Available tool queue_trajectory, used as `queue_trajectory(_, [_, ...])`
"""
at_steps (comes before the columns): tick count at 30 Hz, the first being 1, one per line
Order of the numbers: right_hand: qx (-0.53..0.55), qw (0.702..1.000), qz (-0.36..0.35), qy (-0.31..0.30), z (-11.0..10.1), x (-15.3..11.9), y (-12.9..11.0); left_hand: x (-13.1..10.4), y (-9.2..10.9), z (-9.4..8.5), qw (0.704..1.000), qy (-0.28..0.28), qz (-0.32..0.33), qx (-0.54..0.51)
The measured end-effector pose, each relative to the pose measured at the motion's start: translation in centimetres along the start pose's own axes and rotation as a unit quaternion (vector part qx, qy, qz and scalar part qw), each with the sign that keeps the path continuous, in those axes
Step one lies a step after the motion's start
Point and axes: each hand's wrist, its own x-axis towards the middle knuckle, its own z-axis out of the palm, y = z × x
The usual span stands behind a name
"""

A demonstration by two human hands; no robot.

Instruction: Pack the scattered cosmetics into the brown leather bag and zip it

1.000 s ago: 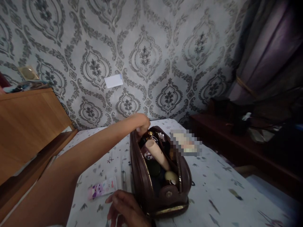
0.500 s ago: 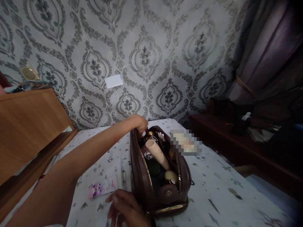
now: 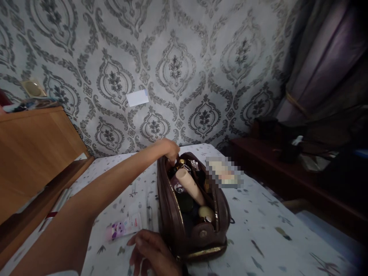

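A dark brown zippered bag (image 3: 168,214) stands unzipped on the patterned sheet. My left hand (image 3: 171,149) reaches over its far left rim, fingers bent down inside; their tips and whatever they grip are hidden. In the bag lie a beige tube (image 3: 190,187), a round pale-yellow item (image 3: 206,213), a purple item with a clear, shiny part (image 3: 178,186) and several small dark or gold-topped items. My right hand (image 3: 151,251) rests by the bag's near left side, holding nothing, its fingers loosely bent and apart. Just beyond its fingertips lies a white-and-purple tube with a cartoon animal (image 3: 123,227).
A slim clear item (image 3: 150,214) lies left of the bag. On its right is a pixelated flat item (image 3: 224,172). A wooden cabinet (image 3: 37,142) borders the left side; a dark red ledge (image 3: 258,168) with clutter runs along the right. Patterned wallpaper (image 3: 175,69) rises behind.
The view has shifted very slightly. My left hand stays at the bag's far end and my right hand keeps its place; nothing else has visibly moved.
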Motion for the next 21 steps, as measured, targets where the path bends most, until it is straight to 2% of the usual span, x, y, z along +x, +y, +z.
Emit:
queue_trajectory(5, [0.0,1.0,-0.005,-0.003,0.0,0.0,0.1,-2.2,0.9,-1.4,0.997,-0.031,-0.019,0.067])
queue_trajectory(9, [-0.001,1.0,-0.005,0.0,0.1,-0.1,-0.1,-2.7,1.6,-2.0,0.995,-0.049,-0.029,0.087])
queue_trajectory(14, [0.001,1.0,-0.005,0.0,0.2,-0.1,-0.3,-2.4,1.7,-1.6,0.993,-0.083,-0.046,0.075])
queue_trajectory(21, [0.003,1.0,-0.011,0.002,0.1,-0.1,0.0,-2.1,0.8,-0.9,0.991,-0.106,-0.019,0.079])
